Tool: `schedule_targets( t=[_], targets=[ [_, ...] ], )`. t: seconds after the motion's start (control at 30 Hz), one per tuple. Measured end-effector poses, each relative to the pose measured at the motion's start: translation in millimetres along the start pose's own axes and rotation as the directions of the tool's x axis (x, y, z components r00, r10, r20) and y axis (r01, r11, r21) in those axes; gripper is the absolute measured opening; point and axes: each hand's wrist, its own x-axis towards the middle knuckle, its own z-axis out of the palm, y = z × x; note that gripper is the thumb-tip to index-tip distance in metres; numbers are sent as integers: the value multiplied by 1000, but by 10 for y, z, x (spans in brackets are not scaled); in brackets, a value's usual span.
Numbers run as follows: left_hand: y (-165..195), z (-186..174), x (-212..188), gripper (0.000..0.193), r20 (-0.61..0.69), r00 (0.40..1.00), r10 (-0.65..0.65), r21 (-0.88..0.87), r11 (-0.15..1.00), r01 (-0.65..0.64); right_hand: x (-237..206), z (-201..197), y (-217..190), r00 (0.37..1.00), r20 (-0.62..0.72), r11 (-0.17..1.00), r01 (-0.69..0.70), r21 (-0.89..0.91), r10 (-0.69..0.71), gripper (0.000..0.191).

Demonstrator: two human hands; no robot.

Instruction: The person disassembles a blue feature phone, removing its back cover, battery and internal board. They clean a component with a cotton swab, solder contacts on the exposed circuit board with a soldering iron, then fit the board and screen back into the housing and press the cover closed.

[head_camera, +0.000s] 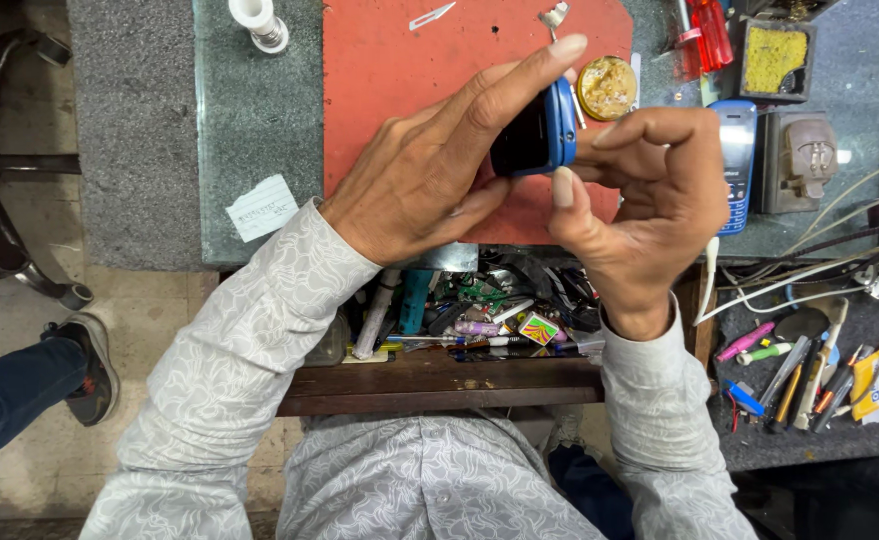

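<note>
- Left hand (429, 185) had the small blue phone (537, 130) clamped between the thumb underneath and the long fingers laid over the top edge, so the dark face was tilted toward the camera. Looked like a steadying grip, keeping the thing from twisting.
- Right hand (649, 195) was closed in on the phone's other side, thumb tip pressed against the lower edge and the curled fingers bearing on the blue side. Pinched on it, basically, like it was working a seam, though I couldn't tell for sure.
- The phone itself was held up in the air between both hands, above the red mat (379, 70), not resting on it.
- On that mat, near the top edge: a thin blade (432, 15) and a small metal clip (555, 17), with a round tin of yellowish paste (606, 87) just beside the fingertips, all within easy reach.
- Another blue phone (735, 165) lay flat on the bench to the right, partly behind the right hand.
- Below the hands, an open drawer (439, 380) crammed with tools and bits.
- Far left, somebody else's shoe (87, 368) on the floor.
</note>
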Motion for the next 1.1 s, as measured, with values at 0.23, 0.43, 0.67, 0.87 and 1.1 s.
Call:
schedule_targets(
  t=[0.23, 0.43, 0.67, 0.87, 1.1],
  targets=[
    [3, 48, -6, 82, -10, 999, -34, 150, 988, 35, 34, -74, -103, 994, 31, 993, -106, 60, 105, 37],
    [32, 45, 24, 94, 50, 988, -144, -220, 963, 152, 159, -101, -75, 980, 5, 980, -199, 19, 199, 43],
    [11, 26, 37, 96, 148, 967, -209, -628, 735, 255, 209, -99, 20, 952, 249, 970, -214, 114, 181, 52],
    [-13, 49, 40, 95, 166, 943, -290, -672, 666, 323, 166, -100, 91, 963, 211, 946, -217, 240, 168, 52],
    [-20, 37, 33, 93, 175, 951, -256, -657, 689, 306, 215, -34, 9, 960, 199, 957, -233, 171, 198, 58]
  ],
)
